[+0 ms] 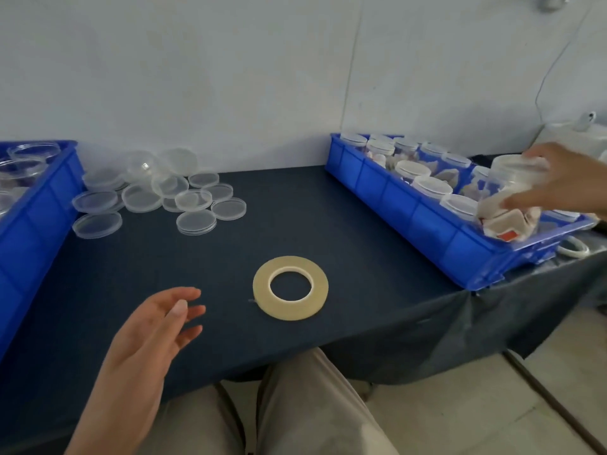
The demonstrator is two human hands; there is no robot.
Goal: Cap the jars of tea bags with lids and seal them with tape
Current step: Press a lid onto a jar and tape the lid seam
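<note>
My right hand (561, 178) grips a clear jar of tea bags (507, 195), tilted, over the near end of the blue crate (410, 221) at the right. That crate holds several other jars with lids on. A roll of yellowish tape (290, 287) lies flat in the middle of the dark table. A heap of clear round lids (157, 195) sits at the back left. My left hand (154, 336) hovers over the table's front edge, left of the tape, fingers relaxed and holding nothing.
A second blue crate (36, 218) with clear jars stands at the far left. A white ring (573, 246) lies behind the right crate's near corner. A dark cloth (394, 339) hangs over the front edge, with my legs below it.
</note>
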